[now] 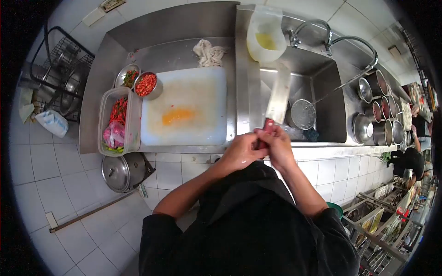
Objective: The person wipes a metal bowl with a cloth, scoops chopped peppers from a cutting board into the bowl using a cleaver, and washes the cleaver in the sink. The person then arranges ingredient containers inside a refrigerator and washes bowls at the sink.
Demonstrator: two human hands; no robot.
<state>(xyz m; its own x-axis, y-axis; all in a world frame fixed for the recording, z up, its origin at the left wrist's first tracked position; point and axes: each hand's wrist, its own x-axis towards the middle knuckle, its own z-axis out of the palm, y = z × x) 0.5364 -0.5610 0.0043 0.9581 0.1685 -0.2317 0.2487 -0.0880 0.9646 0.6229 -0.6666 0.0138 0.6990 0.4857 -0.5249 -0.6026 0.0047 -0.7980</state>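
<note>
A knife with a broad, pale blade (279, 94) points up over the left part of the sink. Its red handle is wrapped by both hands at the counter's front edge. My left hand (241, 152) closes round the lower handle, and my right hand (276, 145) grips it nearer the blade. Left of the hands lies a white cutting board (184, 106) with an orange stain (178, 116). A metal cup of chopped red chillies (146, 85) stands at the board's upper left corner.
A plastic tub (103, 124) holds red chillies and a pink bag. A cloth (209, 53) lies behind the board. The sink (329, 101) holds a pot of water (303, 115); a jug (253, 46) stands behind. Metal pots (363, 128) line the right, with people beyond.
</note>
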